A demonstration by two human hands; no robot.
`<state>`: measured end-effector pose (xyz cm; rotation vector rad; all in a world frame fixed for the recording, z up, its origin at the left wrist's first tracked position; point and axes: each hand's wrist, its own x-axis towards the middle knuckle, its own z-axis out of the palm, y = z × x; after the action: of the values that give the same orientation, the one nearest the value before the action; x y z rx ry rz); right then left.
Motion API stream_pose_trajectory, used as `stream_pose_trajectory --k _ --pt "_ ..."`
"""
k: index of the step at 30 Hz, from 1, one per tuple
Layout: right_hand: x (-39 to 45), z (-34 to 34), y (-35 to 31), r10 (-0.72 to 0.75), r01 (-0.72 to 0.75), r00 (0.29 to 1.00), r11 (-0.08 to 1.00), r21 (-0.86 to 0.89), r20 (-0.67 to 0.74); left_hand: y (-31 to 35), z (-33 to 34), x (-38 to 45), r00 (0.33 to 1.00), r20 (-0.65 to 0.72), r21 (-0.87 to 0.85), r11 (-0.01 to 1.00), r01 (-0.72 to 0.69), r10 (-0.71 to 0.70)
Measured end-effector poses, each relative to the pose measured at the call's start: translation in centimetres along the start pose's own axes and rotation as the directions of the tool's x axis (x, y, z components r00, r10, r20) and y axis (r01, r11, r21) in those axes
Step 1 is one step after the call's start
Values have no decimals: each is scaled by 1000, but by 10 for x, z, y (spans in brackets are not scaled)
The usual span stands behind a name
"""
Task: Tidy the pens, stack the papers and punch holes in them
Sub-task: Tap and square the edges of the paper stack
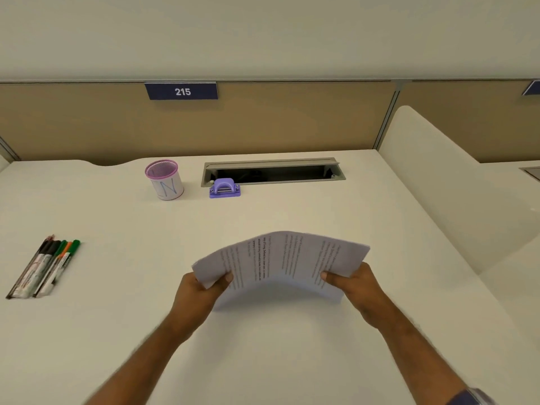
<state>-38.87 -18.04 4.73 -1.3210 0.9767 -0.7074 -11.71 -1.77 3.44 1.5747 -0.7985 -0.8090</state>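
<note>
Both hands grip one stack of papers (280, 264) above the desk (263, 346), forearms reaching forward from the near edge and converging slightly. The left hand (198, 293) clamps the stack's left end, thumb on top near the corner and the other digits hidden under the sheets. The right hand (353, 283) clamps the right end in the same way, thumb pressed onto the printed face, the rest out of sight below. A dark cuff shows at the right wrist near the frame's lower corner.

Between the two hands the papers bow upward into an arch, the middle raised higher than the held ends, so the stack hangs clear of the desk and casts a soft shadow beneath. The sheets are white with lines of dark printed text running across the top page; the text is too blurred to read. Edges at the left end look slightly fanned.

Beyond the papers, toward the partition, a purple hole punch (224, 188) sits on the desk, just in front of the left end of a grey cable slot (273, 171). Left of the hole punch stands a pink mesh pen cup (164, 179) with a white paper band. Far left of the papers, well apart from them, a bundle of pens (45, 267) lies on the desk side by side, with black, green and orange caps pointing away.
</note>
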Motion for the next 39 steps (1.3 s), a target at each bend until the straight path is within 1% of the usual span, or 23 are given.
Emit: stream_pose_trajectory --k 4,7,9,11,14,15,18,20,22,24,25,27,29,31,34,36,39 --pt "2 -1 1 -19 20 999 1000 8 -26 6 3 0 999 -34 -6 1000 -11 11" --pt "5 -2 5 13 -14 1000 1000 -26 -20 4 2 2 999 -21 -19 999 36 -36" --pt "7 -1 7 20 -22 998 999 -35 -53 4 1 3 997 -19 -61 995 73 -74" --pt "9 -2 4 -7 5 996 1000 -26 -86 5 -1 5 994 -7 -124 986 111 -113" --pt "15 -4 -4 -74 77 991 997 19 -110 8 -4 9 986 29 -265 950 167 -165" --pt "17 -3 -5 -79 85 986 996 35 -145 10 -5 10 984 37 -310 934 178 -176" --pt "21 -1 -10 -24 51 962 995 91 -271 14 -3 13 976 36 -432 877 209 -215" --pt "21 7 -11 55 10 955 975 221 -290 15 2 16 968 17 -517 827 223 -251" --pt "17 20 -13 150 -47 959 920 388 -240 17 9 15 958 15 -597 766 237 -285" --pt "12 35 -17 198 -110 973 848 519 -118 17 20 13 951 28 -661 707 250 -309" --pt "10 43 -18 191 -135 981 823 552 -44 17 26 10 945 33 -689 677 257 -324" --pt "5 58 -23 112 -143 990 812 565 91 16 37 5 935 50 -734 622 272 -350" --pt "2 71 -29 13 -99 988 816 569 153 16 49 -1 927 74 -766 575 288 -367" --pt "2 81 -33 -42 -43 990 822 567 136 18 58 -5 916 82 -795 529 298 -394" --pt "5 89 -34 0 -7 1000 842 539 13 18 66 -8 896 91 -826 470 312 -435" --pt "7 90 -34 34 -1 998 864 504 -57 17 66 -9 894 109 -824 464 326 -434" --pt "9 84 -36 34 9 995 892 451 -89 17 62 -12 903 143 -795 497 348 -404"
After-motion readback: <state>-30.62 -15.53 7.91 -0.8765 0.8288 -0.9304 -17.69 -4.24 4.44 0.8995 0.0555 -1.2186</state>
